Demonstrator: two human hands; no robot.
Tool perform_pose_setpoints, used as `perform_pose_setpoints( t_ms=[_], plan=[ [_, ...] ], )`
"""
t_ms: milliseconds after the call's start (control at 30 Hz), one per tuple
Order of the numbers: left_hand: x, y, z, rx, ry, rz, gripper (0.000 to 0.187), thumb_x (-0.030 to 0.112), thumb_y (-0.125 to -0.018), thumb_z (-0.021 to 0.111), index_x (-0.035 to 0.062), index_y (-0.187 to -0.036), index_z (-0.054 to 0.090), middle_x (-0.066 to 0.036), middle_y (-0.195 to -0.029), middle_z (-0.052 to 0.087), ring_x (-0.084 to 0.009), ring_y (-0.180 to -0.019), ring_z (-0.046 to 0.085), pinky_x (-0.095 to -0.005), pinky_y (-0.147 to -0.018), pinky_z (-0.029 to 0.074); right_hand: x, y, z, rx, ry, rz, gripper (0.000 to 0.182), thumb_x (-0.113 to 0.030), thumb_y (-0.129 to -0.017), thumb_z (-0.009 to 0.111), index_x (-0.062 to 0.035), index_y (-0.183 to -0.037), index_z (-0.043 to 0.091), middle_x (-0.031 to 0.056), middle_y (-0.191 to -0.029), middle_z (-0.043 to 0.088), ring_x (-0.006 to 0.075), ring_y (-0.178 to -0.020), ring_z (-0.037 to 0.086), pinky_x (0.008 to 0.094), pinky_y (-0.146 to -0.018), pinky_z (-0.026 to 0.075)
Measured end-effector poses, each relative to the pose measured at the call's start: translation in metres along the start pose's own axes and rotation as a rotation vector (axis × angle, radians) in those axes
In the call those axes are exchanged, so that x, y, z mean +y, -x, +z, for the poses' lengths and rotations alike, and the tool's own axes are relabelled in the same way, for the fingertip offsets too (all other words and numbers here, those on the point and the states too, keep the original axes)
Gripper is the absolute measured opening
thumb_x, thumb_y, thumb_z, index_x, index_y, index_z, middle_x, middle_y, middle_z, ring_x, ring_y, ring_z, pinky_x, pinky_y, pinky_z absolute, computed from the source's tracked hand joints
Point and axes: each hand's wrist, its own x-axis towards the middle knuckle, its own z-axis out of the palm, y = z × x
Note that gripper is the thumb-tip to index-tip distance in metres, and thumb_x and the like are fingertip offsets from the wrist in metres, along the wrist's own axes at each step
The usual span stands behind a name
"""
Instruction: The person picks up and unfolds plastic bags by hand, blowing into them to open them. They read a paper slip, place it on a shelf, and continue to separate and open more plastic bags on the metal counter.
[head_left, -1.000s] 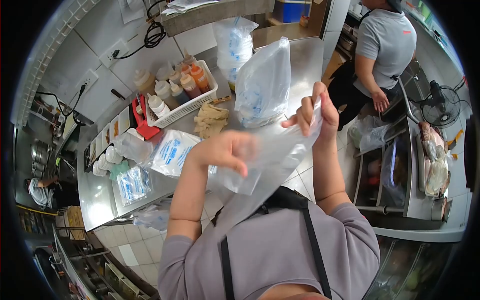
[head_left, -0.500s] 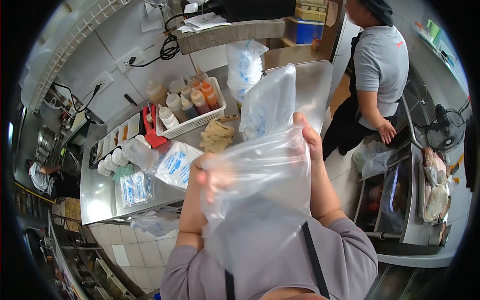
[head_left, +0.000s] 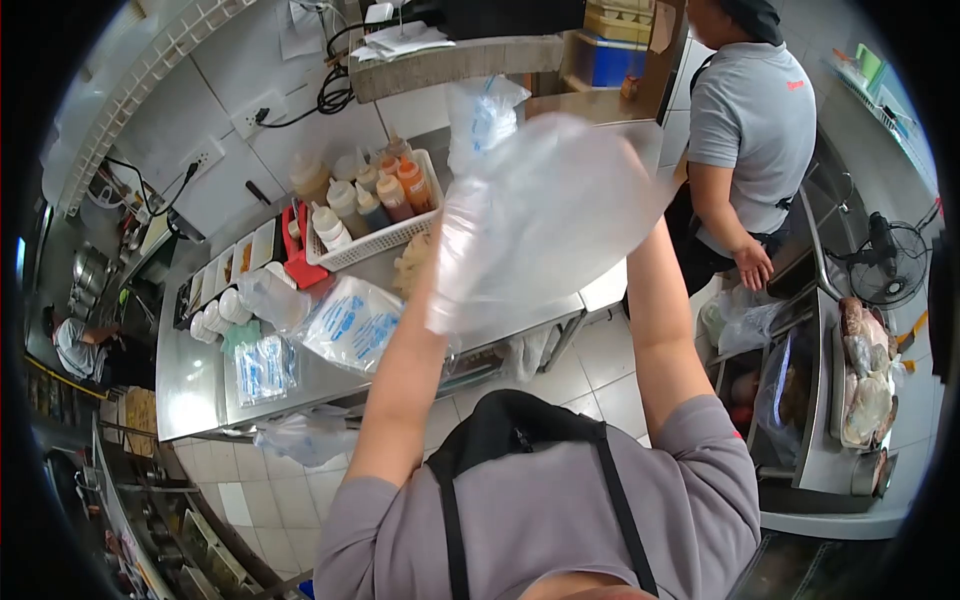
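Note:
A large clear plastic bag (head_left: 560,215), blurred by motion, spreads in the air between my two hands above the steel counter. On its left side, my left hand (head_left: 462,225) is covered by bunched plastic, so its fingers do not show clearly. My right hand (head_left: 640,165) is at the bag's upper right edge, smeared and partly behind the film. Just behind the bag stands a stack wrapped in clear plastic with blue print (head_left: 485,115). A beige cloth (head_left: 412,262) lies beside my left forearm, partly hidden.
A white basket (head_left: 385,240) holds several squeeze bottles. Packs with blue print (head_left: 355,322) lie on the counter (head_left: 190,385) near white cups (head_left: 215,318). A person in a grey shirt (head_left: 750,120) stands at right, near a tray of raw meat (head_left: 868,375) and a fan (head_left: 885,255).
Both hands have moved up and forward, away from my chest, carrying the plastic bag over the counter. My apron front now shows. The co-worker at right has shifted slightly.

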Motion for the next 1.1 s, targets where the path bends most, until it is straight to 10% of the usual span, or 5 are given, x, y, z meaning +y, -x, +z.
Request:
perform_pose_setpoints(
  t_ms=[100,233,400,567,1100],
  plan=[
    [-0.032,0.004,-0.009,0.147,0.024,-0.014,0.023,0.019,-0.088,0.055,-0.0013,-0.096,0.062,-0.005,-0.071,0.061,-0.0159,-0.066,0.061,-0.0301,-0.056,0.048,0.02,0.026,-0.019,-0.529,-0.497,0.281,0.021,-0.011,-0.085,0.055,-0.0004,-0.102,0.061,0.0082,-0.09,0.064,0.0168,-0.081,0.062,0.0295,-0.072,0.05],
    [-0.136,-0.021,-0.1,0.534,-0.107,-0.515,0.025,0.018,-0.086,0.053,-0.0019,-0.1,0.059,-0.012,-0.081,0.063,-0.0221,-0.082,0.062,-0.0321,-0.069,0.049,0.16,0.075,-0.019,0.273,0.033,0.445,0.021,-0.008,-0.083,0.056,-0.0024,-0.101,0.064,0.0063,-0.086,0.065,0.0143,-0.07,0.061,0.0284,-0.06,0.049],
    [-0.146,-0.017,-0.099,0.681,-1.247,0.114,0.022,0.013,-0.081,0.048,0.0004,-0.097,0.054,-0.022,-0.083,0.06,-0.0367,-0.079,0.058,-0.0353,-0.074,0.047,0.193,0.105,-0.007,0.37,0.669,-0.101,0.023,-0.004,-0.088,0.045,-0.0004,-0.104,0.062,0.0056,-0.099,0.061,0.0187,-0.092,0.057,0.0263,-0.081,0.044],
    [-0.096,0.02,-0.039,0.418,-0.068,0.484,0.044,0.03,-0.09,0.047,-0.0044,-0.117,0.044,-0.009,-0.115,0.051,-0.022,-0.107,0.047,-0.0357,-0.094,0.034,0.103,0.091,-0.003,0.363,0.163,-0.125,0.046,-0.012,-0.087,0.052,-0.0046,-0.132,0.041,0.0134,-0.126,0.046,0.0245,-0.115,0.046,0.035,-0.095,0.036],
    [-0.068,0.191,-0.047,-0.44,-1.255,-0.047,0.041,0.021,-0.078,0.06,-0.0016,-0.111,0.053,-0.017,-0.114,0.053,-0.0333,-0.109,0.048,-0.0413,-0.092,0.039,0.175,0.136,0.086,0.463,0.785,-0.176,0.089,-0.029,-0.069,0.078,0.0099,-0.13,0.026,0.0259,-0.122,0.038,0.0387,-0.115,0.037,0.0418,-0.098,0.03]
  ],
)
